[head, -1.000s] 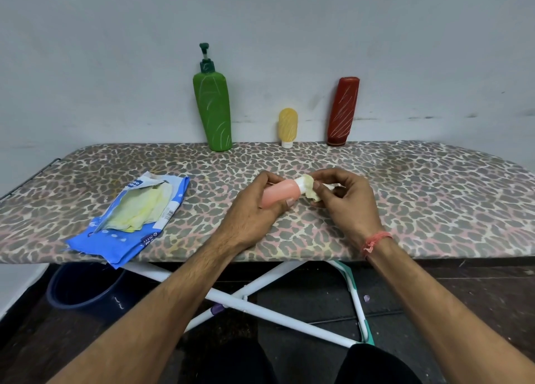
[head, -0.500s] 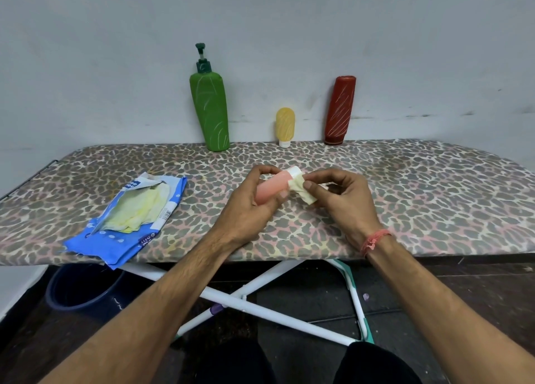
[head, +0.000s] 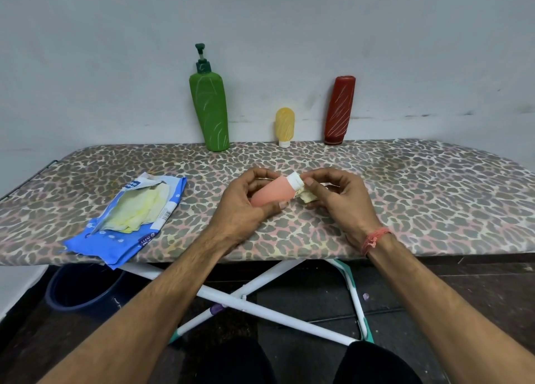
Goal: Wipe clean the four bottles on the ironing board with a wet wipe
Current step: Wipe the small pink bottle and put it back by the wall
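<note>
My left hand [head: 243, 207] grips a small pink bottle [head: 270, 192] with a white cap, held tilted just above the leopard-print ironing board [head: 434, 198]. A crumpled pale wet wipe [head: 307, 196] is pinched in my right hand [head: 338, 201] against the bottle's cap end. At the back, against the wall, stand a tall green pump bottle [head: 211, 111], a small yellow bottle [head: 285, 126] on its white cap, and a dark red bottle [head: 339, 110] leaning slightly.
An opened blue pack of wet wipes [head: 127, 218] lies at the board's near left edge. Below the board are white crossed legs [head: 260, 305] and a dark blue bucket [head: 81, 291] on the floor. The grey wall runs right behind the bottles.
Between my hands the pink bottle has tilted so its cap points up and to the right. The wipe has shifted from over the cap to beside and under it.
</note>
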